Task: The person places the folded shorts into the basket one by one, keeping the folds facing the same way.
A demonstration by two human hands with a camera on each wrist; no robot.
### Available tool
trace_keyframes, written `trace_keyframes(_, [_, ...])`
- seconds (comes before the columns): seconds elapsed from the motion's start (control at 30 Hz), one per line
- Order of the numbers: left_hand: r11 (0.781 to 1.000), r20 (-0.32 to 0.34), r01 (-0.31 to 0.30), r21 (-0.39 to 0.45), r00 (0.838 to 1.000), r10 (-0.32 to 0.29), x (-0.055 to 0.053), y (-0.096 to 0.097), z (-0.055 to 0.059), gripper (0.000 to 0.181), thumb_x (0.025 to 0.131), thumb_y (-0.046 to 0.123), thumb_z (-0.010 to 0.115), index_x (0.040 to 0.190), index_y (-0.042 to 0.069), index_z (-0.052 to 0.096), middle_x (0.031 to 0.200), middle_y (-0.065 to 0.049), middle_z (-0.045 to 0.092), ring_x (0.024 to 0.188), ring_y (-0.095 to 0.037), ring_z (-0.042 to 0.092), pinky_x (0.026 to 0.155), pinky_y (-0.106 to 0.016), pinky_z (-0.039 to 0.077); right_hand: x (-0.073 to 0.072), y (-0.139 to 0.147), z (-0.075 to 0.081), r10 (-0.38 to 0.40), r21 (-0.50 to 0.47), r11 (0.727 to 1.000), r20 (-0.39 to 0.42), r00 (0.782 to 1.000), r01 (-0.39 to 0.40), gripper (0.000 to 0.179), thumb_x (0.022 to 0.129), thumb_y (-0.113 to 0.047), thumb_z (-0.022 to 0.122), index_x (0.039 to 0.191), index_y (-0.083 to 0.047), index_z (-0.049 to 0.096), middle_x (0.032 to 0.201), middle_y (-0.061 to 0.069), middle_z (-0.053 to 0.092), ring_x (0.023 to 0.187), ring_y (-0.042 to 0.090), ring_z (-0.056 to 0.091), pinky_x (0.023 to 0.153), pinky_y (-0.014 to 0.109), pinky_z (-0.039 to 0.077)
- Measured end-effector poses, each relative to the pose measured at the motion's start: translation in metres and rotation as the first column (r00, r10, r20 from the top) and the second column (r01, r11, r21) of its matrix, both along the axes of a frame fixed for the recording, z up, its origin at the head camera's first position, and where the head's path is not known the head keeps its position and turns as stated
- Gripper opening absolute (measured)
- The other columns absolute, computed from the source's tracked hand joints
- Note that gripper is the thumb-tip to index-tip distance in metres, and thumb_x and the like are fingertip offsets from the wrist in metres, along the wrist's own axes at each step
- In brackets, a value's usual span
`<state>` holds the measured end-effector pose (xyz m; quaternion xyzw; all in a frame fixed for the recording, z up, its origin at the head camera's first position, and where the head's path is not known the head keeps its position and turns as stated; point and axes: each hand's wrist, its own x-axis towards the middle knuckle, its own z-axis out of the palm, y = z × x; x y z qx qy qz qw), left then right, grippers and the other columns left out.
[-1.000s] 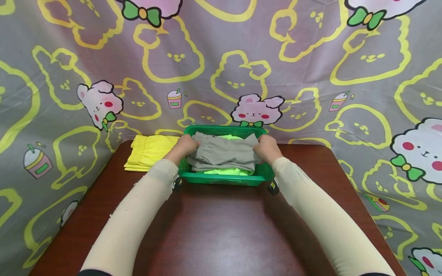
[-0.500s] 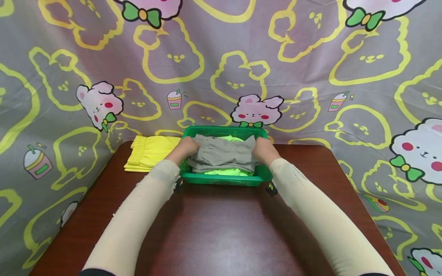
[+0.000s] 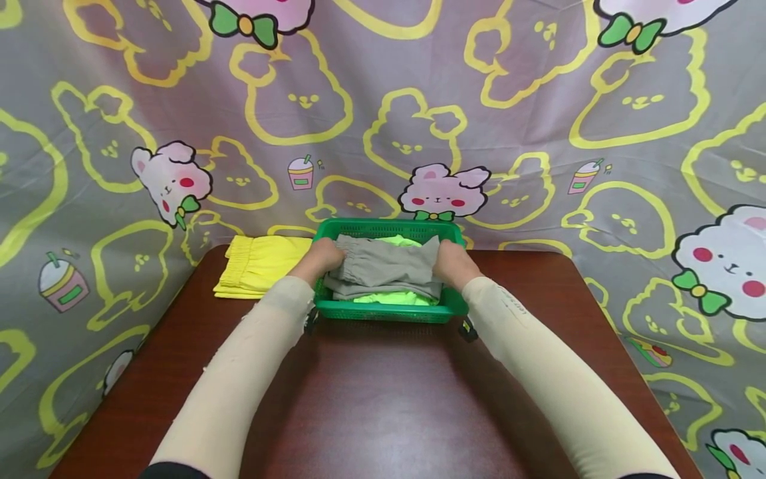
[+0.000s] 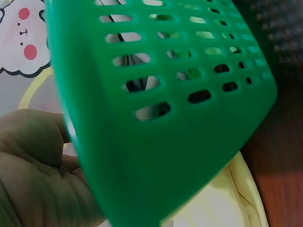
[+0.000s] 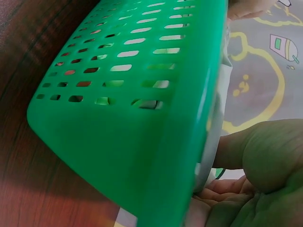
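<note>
Garment (image 3: pixel 389 264) of folded grey cloth with gathered edge lies between hands, in rectangular green perforated plastic basket (image 3: pixel 389 312). Left hand (image 3: pixel 326 255) pinches one end, right hand (image 3: pixel 453 263) other; hands apart, fingers curled. Neon-green cloth (image 3: pixel 396 299) shows beneath, between hands. Folded bright-yellow garment (image 3: pixel 260 264) left of left hand, on reddish-brown wood-grain table (image 3: pixel 395 392).

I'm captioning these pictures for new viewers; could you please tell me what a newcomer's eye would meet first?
Probably the patterned backdrop behind the table, with its yellow outlines and white cartoon animals. Next, the bright green basket near the table's far edge, where the left hand and right hand hold a gray garment. A folded yellow garment stands out left of the basket.
</note>
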<state>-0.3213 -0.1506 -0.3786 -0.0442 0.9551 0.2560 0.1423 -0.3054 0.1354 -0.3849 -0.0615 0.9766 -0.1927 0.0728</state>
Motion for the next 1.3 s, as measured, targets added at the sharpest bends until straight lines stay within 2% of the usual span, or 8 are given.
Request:
trace_keyframes(0.13, [1.000,-0.004,0.005,-0.002,1.000,-0.005,0.000,-0.001,0.000,0.038,0.109,0.030,0.046,0.100,-0.002,0.066,0.089,-0.012,0.052,0.067,-0.020,0.048,0.068,-0.033,0.046,0.002,-0.002,-0.001,0.001,0.003,1.000,-0.009,1.000,-0.001,0.058,0.098,-0.006,0.053,0.148,0.013,0.032,0.123,0.029,0.062,0.102,0.032,0.063,0.083,0.043,0.055])
trace_keyframes(0.27, [0.999,0.025,0.000,0.037,1.000,-0.001,0.000,-0.001,-0.002,0.044,0.110,0.030,0.046,0.126,-0.007,0.062,0.101,-0.015,0.055,0.072,-0.021,0.051,0.067,-0.034,0.049,0.003,-0.003,0.000,0.009,0.021,1.000,-0.016,1.000,-0.008,0.065,0.098,-0.005,0.052,0.153,0.014,0.024,0.132,0.032,0.058,0.114,0.036,0.062,0.092,0.046,0.054])
trace_keyframes(0.43, [0.998,0.056,-0.016,0.057,0.998,0.013,-0.002,-0.001,-0.007,0.047,0.110,0.031,0.043,0.138,-0.006,0.055,0.101,-0.014,0.054,0.070,-0.021,0.051,0.063,-0.033,0.049,0.003,-0.005,-0.001,0.032,0.045,0.999,-0.020,0.999,-0.031,0.067,0.098,-0.006,0.052,0.154,0.015,0.023,0.145,0.035,0.047,0.134,0.043,0.049,0.106,0.050,0.047])
trace_keyframes(0.53, [0.999,0.033,-0.010,0.042,0.999,0.008,0.002,0.001,-0.004,0.044,0.110,0.029,0.045,0.132,-0.007,0.058,0.097,-0.015,0.055,0.067,-0.021,0.052,0.061,-0.034,0.050,0.004,-0.006,-0.001,0.034,0.045,0.998,-0.026,0.999,-0.033,0.067,0.097,-0.007,0.054,0.153,0.015,0.024,0.147,0.036,0.044,0.136,0.044,0.046,0.107,0.051,0.046])
trace_keyframes(0.73, [1.000,-0.059,-0.019,-0.013,0.998,0.018,0.009,0.007,0.001,0.044,0.107,0.028,0.052,0.128,-0.010,0.059,0.117,-0.024,0.062,0.080,-0.028,0.060,0.072,-0.039,0.054,0.005,-0.006,-0.002,0.021,0.038,0.999,-0.017,1.000,-0.020,0.068,0.098,-0.009,0.056,0.154,0.014,0.025,0.150,0.035,0.040,0.136,0.042,0.045,0.109,0.052,0.045])
trace_keyframes(0.97, [0.996,-0.158,-0.064,-0.057,0.986,0.055,0.017,0.007,0.005,0.028,0.100,0.024,0.057,0.100,-0.002,0.067,0.109,-0.019,0.064,0.086,-0.030,0.058,0.074,-0.039,0.050,0.006,-0.006,-0.002,0.014,0.025,1.000,-0.021,1.000,-0.014,0.071,0.096,-0.009,0.058,0.155,0.011,0.024,0.153,0.034,0.037,0.137,0.042,0.044,0.111,0.052,0.044])
trace_keyframes(1.17, [0.989,-0.193,-0.086,-0.117,0.979,0.063,0.020,0.006,0.009,0.031,0.098,0.029,0.062,0.108,0.001,0.069,0.110,-0.016,0.065,0.089,-0.031,0.060,0.070,-0.040,0.052,0.008,-0.007,-0.003,0.016,0.010,1.000,-0.025,1.000,-0.016,0.072,0.096,-0.010,0.059,0.156,0.010,0.024,0.153,0.033,0.036,0.135,0.040,0.045,0.110,0.052,0.044])
trace_keyframes(1.3, [0.984,-0.192,-0.097,-0.147,0.979,0.068,0.020,0.006,0.011,0.031,0.098,0.032,0.064,0.110,0.003,0.069,0.102,-0.014,0.065,0.083,-0.029,0.061,0.064,-0.038,0.050,0.011,-0.007,-0.003,0.021,0.003,1.000,-0.047,0.999,-0.021,0.069,0.096,-0.010,0.059,0.154,0.011,0.028,0.151,0.033,0.038,0.132,0.040,0.047,0.108,0.052,0.046])
